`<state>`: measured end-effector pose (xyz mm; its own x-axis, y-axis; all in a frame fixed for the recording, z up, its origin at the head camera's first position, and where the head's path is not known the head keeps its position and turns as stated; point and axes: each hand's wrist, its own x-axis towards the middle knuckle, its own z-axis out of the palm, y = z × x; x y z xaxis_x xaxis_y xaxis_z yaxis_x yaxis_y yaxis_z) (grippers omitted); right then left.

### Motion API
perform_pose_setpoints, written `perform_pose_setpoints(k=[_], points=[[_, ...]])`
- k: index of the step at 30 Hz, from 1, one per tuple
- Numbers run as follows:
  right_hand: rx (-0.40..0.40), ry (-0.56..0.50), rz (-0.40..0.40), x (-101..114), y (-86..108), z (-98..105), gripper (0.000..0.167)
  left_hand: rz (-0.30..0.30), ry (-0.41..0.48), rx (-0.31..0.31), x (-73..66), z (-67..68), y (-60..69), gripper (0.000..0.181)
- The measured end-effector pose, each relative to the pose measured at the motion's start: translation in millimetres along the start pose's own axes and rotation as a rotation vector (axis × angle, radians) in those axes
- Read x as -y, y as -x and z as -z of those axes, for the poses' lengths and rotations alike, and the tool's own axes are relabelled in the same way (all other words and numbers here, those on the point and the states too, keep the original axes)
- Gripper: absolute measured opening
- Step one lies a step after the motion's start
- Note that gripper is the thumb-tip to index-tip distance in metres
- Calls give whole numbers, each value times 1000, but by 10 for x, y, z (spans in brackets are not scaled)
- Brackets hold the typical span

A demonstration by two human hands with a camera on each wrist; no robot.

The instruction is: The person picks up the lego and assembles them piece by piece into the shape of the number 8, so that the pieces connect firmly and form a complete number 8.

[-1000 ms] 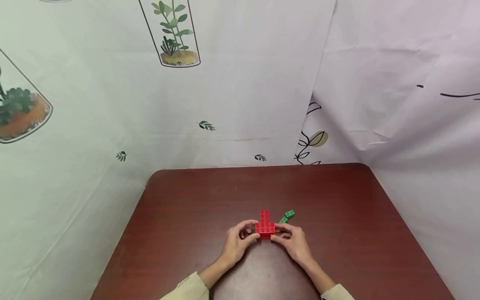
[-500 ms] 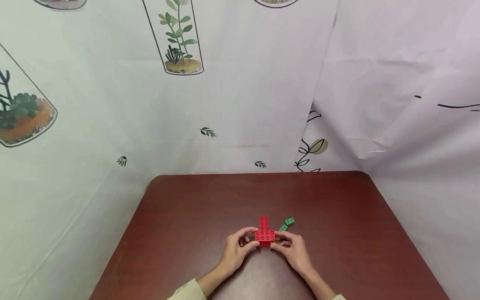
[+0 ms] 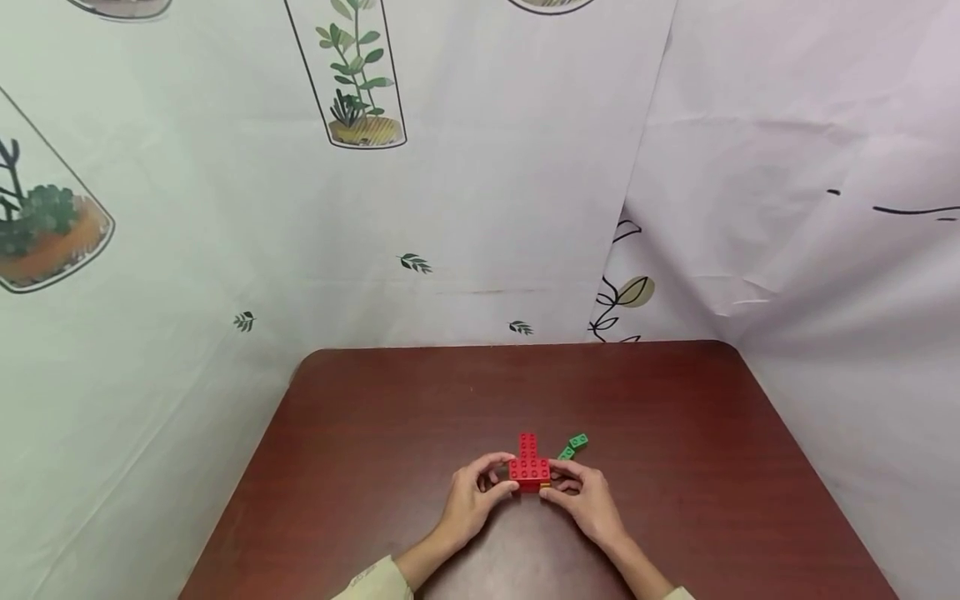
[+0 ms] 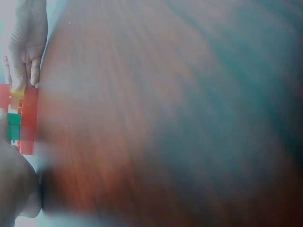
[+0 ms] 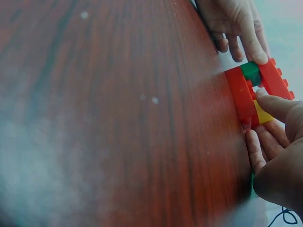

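While forearms point(image 3: 429, 557) point(image 3: 641, 567) slant inward, hands point(image 3: 467, 496) point(image 3: 592, 500) grip brick structure point(image 3: 529, 470); fingers point(image 3: 489, 458) curled.

My head feed is bright and evenly lit, sharp enough that I can pick out studs on the red bricks point(image 3: 529, 469). Pale glare sits on the tabletop point(image 3: 517, 554), and soft grey shading follows the folds of the cloth point(image 3: 757, 200) at right. My 2 wrist feeds are poorer: the left is hazy and smeared, teal-tinted; the right is clearer but milky at lower left.
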<state>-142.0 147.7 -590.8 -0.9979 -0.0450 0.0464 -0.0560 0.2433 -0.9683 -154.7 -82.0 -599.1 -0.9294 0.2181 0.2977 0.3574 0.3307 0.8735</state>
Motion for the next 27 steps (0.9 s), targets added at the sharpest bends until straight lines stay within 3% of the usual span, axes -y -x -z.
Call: perform_pose_setpoints(k=[16, 27], points=[[-65, -24, 45, 145, 22, 58, 43, 3, -16, 20, 27, -8, -13, 37], [-53, -25, 91, 183, 22, 53, 39, 6, -8, 21, 16, 7, -5, 36]])
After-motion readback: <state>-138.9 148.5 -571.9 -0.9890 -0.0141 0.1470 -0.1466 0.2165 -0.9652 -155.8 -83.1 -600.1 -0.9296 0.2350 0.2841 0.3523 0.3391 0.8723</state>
